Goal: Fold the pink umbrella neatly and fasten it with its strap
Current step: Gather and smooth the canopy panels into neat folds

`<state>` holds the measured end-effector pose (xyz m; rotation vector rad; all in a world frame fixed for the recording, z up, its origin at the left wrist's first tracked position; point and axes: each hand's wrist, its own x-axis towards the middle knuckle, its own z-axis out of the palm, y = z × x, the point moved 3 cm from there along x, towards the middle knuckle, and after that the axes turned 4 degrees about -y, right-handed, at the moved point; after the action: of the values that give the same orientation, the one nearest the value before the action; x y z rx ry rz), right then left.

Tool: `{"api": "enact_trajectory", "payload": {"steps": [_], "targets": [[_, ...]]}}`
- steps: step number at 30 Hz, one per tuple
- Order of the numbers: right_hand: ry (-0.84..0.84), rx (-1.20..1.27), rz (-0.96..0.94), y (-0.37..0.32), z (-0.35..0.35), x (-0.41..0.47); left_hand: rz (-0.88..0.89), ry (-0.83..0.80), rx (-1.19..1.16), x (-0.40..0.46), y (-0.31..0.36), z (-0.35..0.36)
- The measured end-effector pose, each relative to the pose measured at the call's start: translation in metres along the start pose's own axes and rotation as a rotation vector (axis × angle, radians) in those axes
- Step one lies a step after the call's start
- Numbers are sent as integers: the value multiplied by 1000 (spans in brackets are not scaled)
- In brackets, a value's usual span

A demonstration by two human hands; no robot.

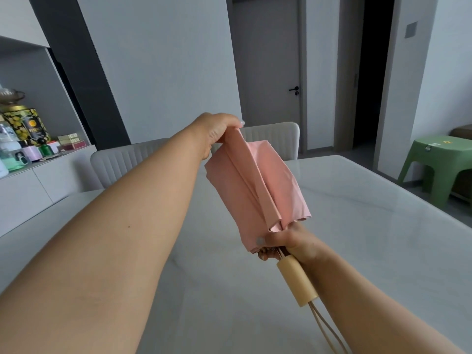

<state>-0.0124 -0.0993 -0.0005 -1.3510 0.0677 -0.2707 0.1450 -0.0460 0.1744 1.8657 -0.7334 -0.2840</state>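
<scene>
The left hand [219, 130] pinches the pink umbrella [258, 190] at its top and the right hand [286, 245] grips its bottom, so a loose pinch could let the folds flop open.

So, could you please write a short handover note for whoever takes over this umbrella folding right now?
Left hand: pinches the top of the pink umbrella, pulling a fabric pleat straight.
Right hand: grips the canopy's lower edge just above the cream handle.
The umbrella is held in the air over the white table.
Done: collapsed, some pleats aligned.
Left: finish the pleats, wrap, fasten the strap, which I cannot see.
</scene>
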Motion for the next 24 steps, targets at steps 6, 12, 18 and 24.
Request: {"api": "enact_trajectory", "payload": {"steps": [6, 12, 18, 24], "targets": [[-2, -9, -2, 0, 0, 0, 35, 150, -73, -6, 2, -3], [18, 8, 1, 1, -3, 2, 232, 30, 165, -37, -12, 21], [30, 6, 0, 3, -4, 4, 218, -71, 410, -61, -35, 40], [-26, 81, -27, 5, -3, 6, 170, 75, 196, -64, -56, 34]]}}
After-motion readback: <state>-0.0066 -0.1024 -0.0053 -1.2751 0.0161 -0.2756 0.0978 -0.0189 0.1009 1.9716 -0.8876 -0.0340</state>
